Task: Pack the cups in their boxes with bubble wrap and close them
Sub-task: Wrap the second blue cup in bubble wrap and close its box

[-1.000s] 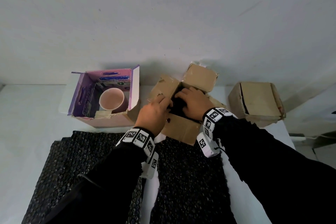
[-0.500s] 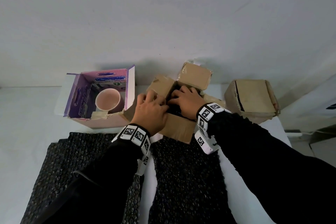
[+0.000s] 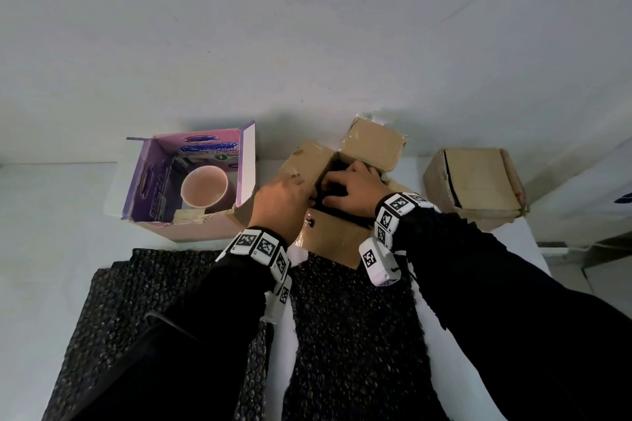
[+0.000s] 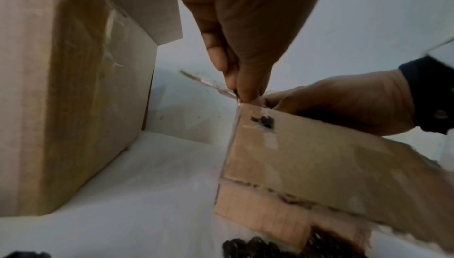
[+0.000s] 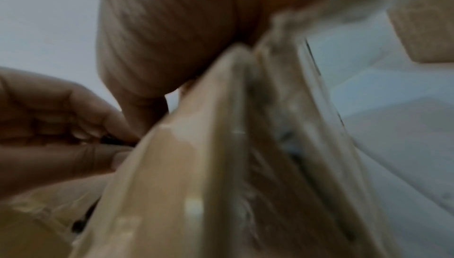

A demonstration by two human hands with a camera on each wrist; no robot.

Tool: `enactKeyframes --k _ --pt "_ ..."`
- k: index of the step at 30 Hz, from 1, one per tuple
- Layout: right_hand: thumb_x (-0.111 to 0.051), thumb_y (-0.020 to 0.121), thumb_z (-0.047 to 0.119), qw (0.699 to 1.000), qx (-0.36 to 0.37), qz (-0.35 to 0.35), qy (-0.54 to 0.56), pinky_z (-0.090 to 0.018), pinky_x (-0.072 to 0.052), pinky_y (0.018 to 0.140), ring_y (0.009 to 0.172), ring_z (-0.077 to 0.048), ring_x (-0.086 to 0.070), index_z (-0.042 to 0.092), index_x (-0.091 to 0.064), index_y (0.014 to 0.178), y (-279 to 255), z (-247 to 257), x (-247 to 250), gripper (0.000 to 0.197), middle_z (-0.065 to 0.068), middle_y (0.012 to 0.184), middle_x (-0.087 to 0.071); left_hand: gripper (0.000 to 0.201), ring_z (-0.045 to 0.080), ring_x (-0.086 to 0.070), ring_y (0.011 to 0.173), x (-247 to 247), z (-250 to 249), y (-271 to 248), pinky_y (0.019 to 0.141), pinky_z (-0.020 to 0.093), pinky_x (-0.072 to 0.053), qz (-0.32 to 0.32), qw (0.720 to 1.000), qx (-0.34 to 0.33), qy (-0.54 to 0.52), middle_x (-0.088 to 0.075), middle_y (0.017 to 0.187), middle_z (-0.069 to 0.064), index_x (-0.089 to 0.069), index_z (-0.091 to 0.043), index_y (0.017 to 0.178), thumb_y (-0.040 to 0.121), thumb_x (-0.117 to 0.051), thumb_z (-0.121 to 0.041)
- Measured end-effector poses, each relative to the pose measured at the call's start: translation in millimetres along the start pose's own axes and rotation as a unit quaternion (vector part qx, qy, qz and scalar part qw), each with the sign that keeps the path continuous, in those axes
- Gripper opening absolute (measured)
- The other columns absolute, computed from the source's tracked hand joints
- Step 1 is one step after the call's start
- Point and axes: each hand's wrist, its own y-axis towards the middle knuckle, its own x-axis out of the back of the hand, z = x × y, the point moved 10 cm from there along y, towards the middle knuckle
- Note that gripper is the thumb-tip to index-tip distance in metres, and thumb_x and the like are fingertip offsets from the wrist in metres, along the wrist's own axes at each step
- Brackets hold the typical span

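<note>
An open brown cardboard box [image 3: 337, 239] stands mid-table with its flaps up. Dark bubble wrap [image 3: 337, 190] fills its opening; no cup shows in it. My right hand [image 3: 352, 190] reaches in from above, fingers curled over that wrap. My left hand [image 3: 285, 196] is at the box's near-left corner [image 4: 239, 106]; there its thumb and fingertips [image 4: 242, 91] pinch a dark edge of the wrap beside a strip of clear tape. A pink cup [image 3: 204, 186] stands bare in the open purple box [image 3: 147, 181] to the left.
A closed brown box [image 3: 475, 178] sits at the right, near the table's edge. Two black bubble wrap sheets [image 3: 355, 335] [image 3: 136, 301] lie under my forearms. The wall runs just behind the boxes. The purple box's side [image 4: 61, 106] stands close to my left hand.
My left hand has shifted from the box's left flap to its near-left corner, closer to the right hand. The right hand has stayed on the wrap inside.
</note>
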Motion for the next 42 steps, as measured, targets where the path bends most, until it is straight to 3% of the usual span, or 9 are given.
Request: enactKeyframes --k 2,7,14,18,23,30,33,35,42 --pt "-0.057 0.072 0.067 1.0 -0.005 -0.006 0.012 -0.048 -0.033 0.101 0.111 -0.032 -0.038 0.051 -0.053 0.098 3.3 -0.9 0.5 0.031 -0.002 0.107 -0.041 0.008 0.022 -0.057 0.079 -1.1 -11.4 -2.3 0.064 0.032 -0.043 -0.01 0.997 -0.052 0.062 -0.066 0.069 -0.007 -0.074 -0.024 0.07 0.077 -0.074 -0.029" --pt "-0.048 0.057 0.068 0.999 -0.023 -0.032 0.023 -0.046 -0.039 0.095 0.11 -0.033 -0.044 0.046 -0.053 0.088 10.4 2.8 -0.2 0.039 -0.004 0.105 -0.051 0.039 0.024 -0.051 0.098 -8.0 -21.2 -12.0 0.08 0.038 -0.033 -0.023 0.989 -0.096 0.106 -0.068 0.079 -0.01 -0.075 -0.025 0.075 0.088 -0.041 -0.041" --pt "-0.059 0.07 0.047 0.993 -0.012 -0.112 0.026 -0.035 -0.041 0.067 0.087 -0.028 -0.05 0.031 -0.043 0.079 8.2 5.3 8.8 0.025 -0.002 0.088 -0.052 0.037 0.026 -0.051 0.1 -17.0 -25.8 -18.7 0.083 0.04 -0.03 0.014 0.987 -0.108 0.116 -0.067 0.082 -0.006 -0.067 -0.021 0.081 0.086 -0.036 -0.04" --pt "-0.065 0.078 0.025 0.985 0.092 -0.143 0.044 -0.04 -0.049 0.075 0.088 -0.022 -0.056 0.032 -0.055 0.092 -2.2 18.2 19.2 0.019 0.005 0.092 -0.064 0.033 0.029 -0.051 0.099 -20.6 -28.1 -19.1 0.082 0.041 -0.031 0.009 0.988 -0.1 0.121 -0.064 0.081 0.003 -0.062 -0.015 0.084 0.085 -0.038 -0.037" --pt "-0.051 0.082 0.006 0.984 0.121 -0.127 -0.019 -0.043 -0.038 0.089 0.101 -0.022 -0.049 0.037 -0.07 0.108 -8.5 21.8 17.6 0.045 0.011 0.111 -0.066 0.038 0.03 -0.048 0.1 -24.9 -31.0 -17.6 0.083 0.044 -0.028 0.03 0.989 -0.077 0.123 -0.063 0.086 0.005 -0.067 -0.016 0.077 0.084 -0.036 -0.037" --pt "-0.064 0.083 0.026 0.98 0.102 -0.085 -0.152 -0.038 -0.032 0.089 0.113 -0.025 -0.035 0.038 -0.058 0.127 -9.5 22.2 2.5 0.046 0.005 0.123 -0.051 0.062 0.028 -0.044 0.117 -19.1 -30.0 -16.4 0.099 0.053 -0.02 0.058 0.986 -0.067 0.139 -0.064 0.095 -0.004 -0.071 -0.02 0.086 0.088 -0.023 -0.059" --pt "-0.061 0.077 0.013 0.979 0.076 -0.15 -0.113 -0.039 -0.04 0.091 0.113 -0.024 -0.04 0.024 -0.062 0.12 -15.4 18.1 14.9 0.044 -0.001 0.122 -0.054 0.058 0.026 -0.039 0.123 -22.8 -29.9 -15.7 0.102 0.054 -0.015 0.097 0.977 -0.091 0.167 -0.063 0.096 -0.007 -0.066 -0.02 0.087 0.077 -0.039 -0.07" --pt "-0.06 0.072 0.005 0.978 0.022 -0.201 -0.046 -0.038 -0.045 0.087 0.111 -0.024 -0.047 0.017 -0.063 0.114 -21.5 2.9 29.3 0.044 -0.003 0.118 -0.056 0.046 0.024 -0.035 0.127 -27.9 -27.0 -11.6 0.1 0.053 -0.012 0.12 0.969 -0.101 0.191 -0.063 0.103 -0.009 -0.066 -0.023 0.095 0.078 -0.053 -0.063" --pt "-0.065 0.078 0.018 0.979 -0.01 -0.162 -0.122 -0.038 -0.049 0.083 0.106 -0.026 -0.057 0.019 -0.059 0.119 -19.5 -5.1 22.3 0.041 -0.004 0.115 -0.064 0.025 0.026 -0.035 0.122 -31.6 -30.2 2.4 0.097 0.05 -0.017 0.12 0.964 -0.103 0.212 -0.063 0.102 -0.007 -0.07 -0.024 0.099 0.086 -0.06 -0.043"
